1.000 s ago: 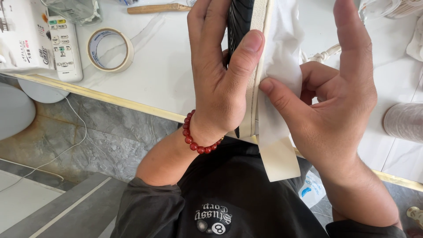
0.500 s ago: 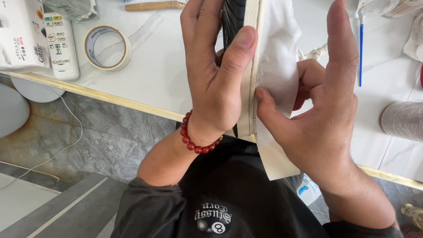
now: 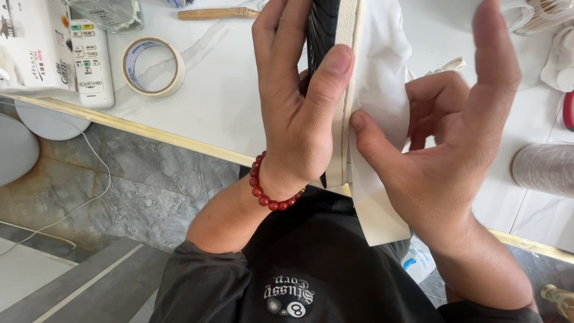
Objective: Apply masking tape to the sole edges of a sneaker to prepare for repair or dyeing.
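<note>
I'm at a small workshop bench (image 3: 209,113), white marble-look top with a gold edge, over grey stone floor (image 3: 137,185); a masking tape roll (image 3: 153,66), remote control (image 3: 89,63) and wooden-handled brush (image 3: 218,12) lie about.
</note>
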